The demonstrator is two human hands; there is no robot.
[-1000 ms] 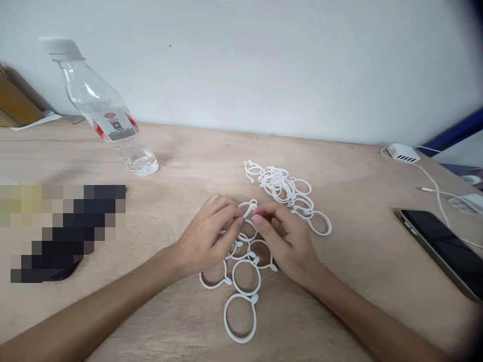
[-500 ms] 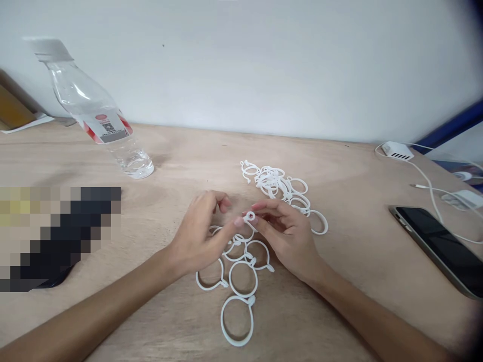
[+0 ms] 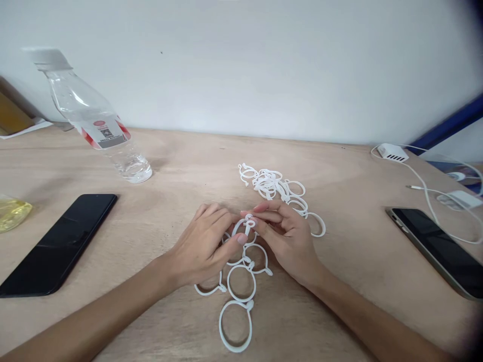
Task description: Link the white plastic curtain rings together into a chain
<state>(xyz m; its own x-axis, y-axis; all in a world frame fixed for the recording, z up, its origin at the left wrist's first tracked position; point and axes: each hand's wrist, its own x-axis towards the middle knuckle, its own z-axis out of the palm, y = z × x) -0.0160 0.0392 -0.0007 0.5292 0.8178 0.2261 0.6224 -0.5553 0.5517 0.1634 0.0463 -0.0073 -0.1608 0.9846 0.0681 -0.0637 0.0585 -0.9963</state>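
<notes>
My right hand (image 3: pixel 289 244) pinches a white ring (image 3: pixel 247 231) above the loose rings (image 3: pixel 228 284) on the table (image 3: pixel 181 156). My left hand's (image 3: pixel 204 244) fingers, lifted clear earlier, now reach it; how firm that grip is, I cannot tell.

Rings (image 3: pixel 249 304) white. Bottle label (image 3: pixel 106 132) white, red, grey; cap (image 3: pixel 51 59) white. Tabletop (image 3: pixel 181 166) pale brown, wood-grained. Left phone (image 3: pixel 60 246) black.

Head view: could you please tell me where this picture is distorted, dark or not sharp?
In the head view, the bottle leans toward the upper left, probably lens distortion; in the head view, the right corners darken; in the head view, the heaped white rings look pale and soft, hard to separate.
</notes>
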